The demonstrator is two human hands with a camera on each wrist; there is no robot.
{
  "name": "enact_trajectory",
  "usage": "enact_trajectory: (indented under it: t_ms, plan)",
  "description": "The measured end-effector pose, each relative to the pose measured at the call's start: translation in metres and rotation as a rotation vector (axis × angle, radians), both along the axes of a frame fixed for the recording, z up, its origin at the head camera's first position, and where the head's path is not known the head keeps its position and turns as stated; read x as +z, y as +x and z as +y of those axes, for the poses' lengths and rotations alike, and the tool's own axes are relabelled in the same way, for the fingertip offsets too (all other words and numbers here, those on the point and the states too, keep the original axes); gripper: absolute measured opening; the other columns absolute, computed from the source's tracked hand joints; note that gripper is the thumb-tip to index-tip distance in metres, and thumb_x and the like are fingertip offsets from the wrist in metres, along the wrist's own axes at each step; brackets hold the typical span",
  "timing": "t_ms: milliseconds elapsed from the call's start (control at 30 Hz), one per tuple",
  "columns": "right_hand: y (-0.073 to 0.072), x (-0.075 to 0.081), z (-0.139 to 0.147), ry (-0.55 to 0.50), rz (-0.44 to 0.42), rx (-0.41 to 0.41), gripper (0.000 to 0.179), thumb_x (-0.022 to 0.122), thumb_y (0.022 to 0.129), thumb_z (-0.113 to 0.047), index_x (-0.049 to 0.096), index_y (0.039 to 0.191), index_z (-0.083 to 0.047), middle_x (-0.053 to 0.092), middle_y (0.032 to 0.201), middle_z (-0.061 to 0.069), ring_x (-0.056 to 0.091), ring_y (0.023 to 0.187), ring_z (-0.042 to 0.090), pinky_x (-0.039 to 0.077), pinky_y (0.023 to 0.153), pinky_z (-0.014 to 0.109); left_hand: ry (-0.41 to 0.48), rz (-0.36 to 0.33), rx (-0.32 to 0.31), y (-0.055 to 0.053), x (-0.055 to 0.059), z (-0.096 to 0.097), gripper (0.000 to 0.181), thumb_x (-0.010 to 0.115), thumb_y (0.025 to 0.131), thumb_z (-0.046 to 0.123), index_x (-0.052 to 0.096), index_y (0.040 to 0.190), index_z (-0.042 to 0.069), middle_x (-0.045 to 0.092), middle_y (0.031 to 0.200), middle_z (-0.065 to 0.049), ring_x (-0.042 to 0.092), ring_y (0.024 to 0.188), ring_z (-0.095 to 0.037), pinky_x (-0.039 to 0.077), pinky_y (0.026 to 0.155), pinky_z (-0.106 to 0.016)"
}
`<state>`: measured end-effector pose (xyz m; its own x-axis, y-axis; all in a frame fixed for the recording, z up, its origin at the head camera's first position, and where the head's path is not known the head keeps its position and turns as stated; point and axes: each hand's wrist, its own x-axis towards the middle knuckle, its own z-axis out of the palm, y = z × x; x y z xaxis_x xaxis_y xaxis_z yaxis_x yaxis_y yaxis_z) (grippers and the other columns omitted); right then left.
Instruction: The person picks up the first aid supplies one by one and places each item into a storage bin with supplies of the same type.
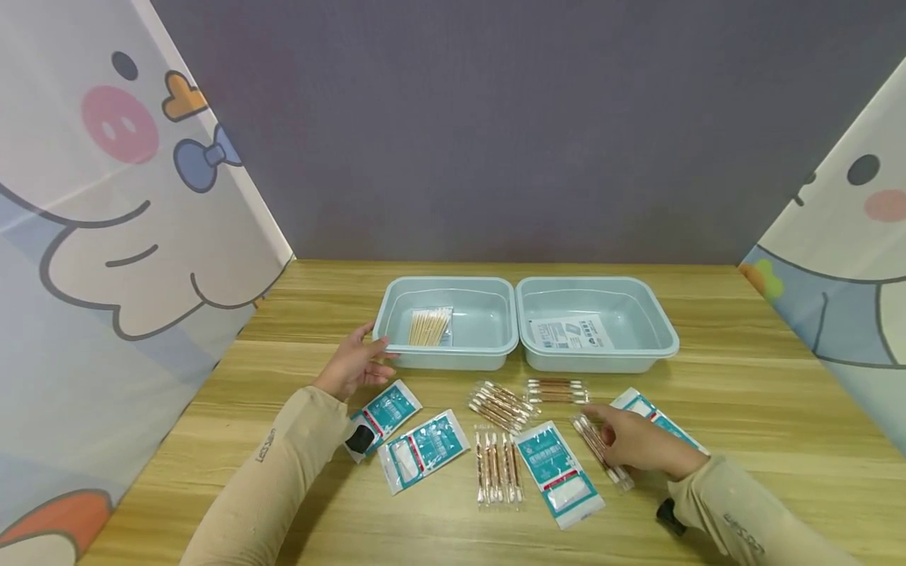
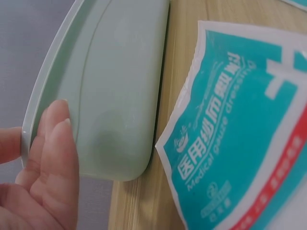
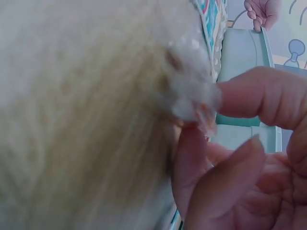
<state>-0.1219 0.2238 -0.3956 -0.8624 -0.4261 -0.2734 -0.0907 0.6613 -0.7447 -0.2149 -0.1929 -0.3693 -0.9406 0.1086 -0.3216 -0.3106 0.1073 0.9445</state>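
My left hand [image 1: 356, 364] holds the near-left corner of the left pale-green plastic tub [image 1: 453, 360]. In the left wrist view, thumb and fingers [image 2: 57, 158] lie on opposite sides of its rim. Inside that tub is a clear packet of wooden sticks [image 1: 429, 327]. My right hand [image 1: 640, 442] pinches a clear packet of cotton swabs [image 1: 593, 440] by its upper part, at the right of the group on the table. The right wrist view shows thumb and forefinger gripping the blurred wrapper [image 3: 196, 103]; the rest of the packet is unclear there.
The right tub [image 1: 594, 362] contains a flat printed white packet [image 1: 572, 333]. Other swab packets [image 1: 502, 406] and several teal-and-white gauze dressing packs [image 1: 425, 450] lie on the wooden table before the tubs. A grey panel [image 1: 524, 134] stands behind, with cartoon-printed walls at both sides.
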Motion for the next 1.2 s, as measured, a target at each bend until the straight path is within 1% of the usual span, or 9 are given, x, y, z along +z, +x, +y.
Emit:
enact_trajectory:
  t_ms: [67,133,267,367,533,867,933,1033,1200]
  plan:
    - [-0.0013,-0.0006,0.0003,-0.005,0.016,0.026,0.072,0.056,0.066,0.016,0.036,0.136,0.016,0.046,0.069,0.003,0.04,0.052,0.011,0.034,0.045,0.021,-0.002,0.0,0.002,0.0002,0.0002,0.0002,0.059,0.043,0.104,0.017,0.012,0.153,0.01,0.063,0.107,-0.026,0.062,0.05,-0.01,0.052,0.05,-0.023]
    - [-0.0025,-0.0012,0.0008,0.004,0.053,0.052,0.064,0.058,0.067,0.013,0.044,0.129,0.017,0.046,0.066,0.001,0.041,0.054,0.009,0.034,0.047,0.022,-0.004,0.002,-0.001,0.0001,0.0001,0.0002,0.059,0.043,0.104,0.017,0.011,0.153,0.01,0.061,0.111,-0.029,0.062,0.05,-0.01,0.052,0.049,-0.023]
    - [-0.0025,-0.0013,0.0007,0.058,0.104,0.071,0.031,0.062,0.068,0.008,0.063,0.099,0.006,0.047,0.064,-0.003,0.042,0.055,0.008,0.036,0.05,0.023,-0.005,0.011,-0.008,-0.0007,-0.0007,0.0003,0.06,0.043,0.104,0.016,0.012,0.154,0.009,0.061,0.109,-0.029,0.062,0.051,-0.01,0.052,0.05,-0.023]
    - [-0.0013,-0.001,0.0007,0.096,0.105,0.08,0.014,0.064,0.069,0.004,0.061,0.079,-0.005,0.048,0.064,-0.004,0.042,0.055,0.009,0.036,0.05,0.023,-0.007,0.013,-0.01,-0.0008,-0.001,0.0003,0.059,0.043,0.104,0.016,0.012,0.154,0.009,0.061,0.109,-0.029,0.062,0.051,-0.01,0.052,0.05,-0.024]
    - [-0.0002,0.0002,0.0004,0.132,0.076,0.089,0.013,0.064,0.07,-0.001,0.056,0.068,-0.011,0.05,0.062,-0.005,0.043,0.052,0.008,0.035,0.047,0.022,-0.009,0.013,-0.015,0.0,-0.0004,0.0008,0.059,0.043,0.104,0.016,0.011,0.154,0.01,0.058,0.114,-0.033,0.062,0.051,-0.01,0.052,0.05,-0.023]
    - [-0.0029,0.0036,0.0024,0.094,0.139,0.122,0.01,0.06,0.077,0.0,0.055,0.074,-0.009,0.049,0.064,-0.005,0.041,0.053,0.006,0.036,0.051,0.023,-0.02,0.014,-0.011,-0.0001,-0.0009,0.0011,0.059,0.043,0.104,0.017,0.012,0.154,0.011,0.059,0.113,-0.031,0.062,0.051,-0.01,0.052,0.051,-0.025]
    - [-0.0033,0.0036,0.0016,0.084,0.145,0.121,0.01,0.057,0.076,0.003,0.059,0.079,-0.006,0.05,0.066,-0.004,0.04,0.054,0.005,0.036,0.051,0.023,-0.026,0.015,-0.009,-0.0002,-0.0008,0.0013,0.059,0.043,0.104,0.017,0.012,0.154,0.011,0.06,0.111,-0.03,0.062,0.051,-0.01,0.052,0.051,-0.025]
    - [-0.004,0.0034,0.0013,0.058,0.15,0.123,0.02,0.053,0.076,0.008,0.063,0.092,0.001,0.057,0.075,-0.001,0.039,0.054,0.004,0.035,0.049,0.021,-0.032,0.014,-0.007,0.0001,-0.0005,0.0016,0.059,0.043,0.104,0.017,0.013,0.154,0.011,0.06,0.11,-0.03,0.062,0.052,-0.011,0.053,0.051,-0.026]
    - [-0.0039,0.0058,0.001,0.039,0.163,0.139,0.027,0.052,0.08,0.012,0.062,0.105,0.009,0.057,0.072,-0.002,0.039,0.053,0.003,0.035,0.048,0.021,-0.028,0.016,-0.013,0.0007,-0.0005,0.0011,0.058,0.042,0.104,0.016,0.014,0.154,0.012,0.061,0.109,-0.029,0.062,0.052,-0.011,0.053,0.052,-0.026]
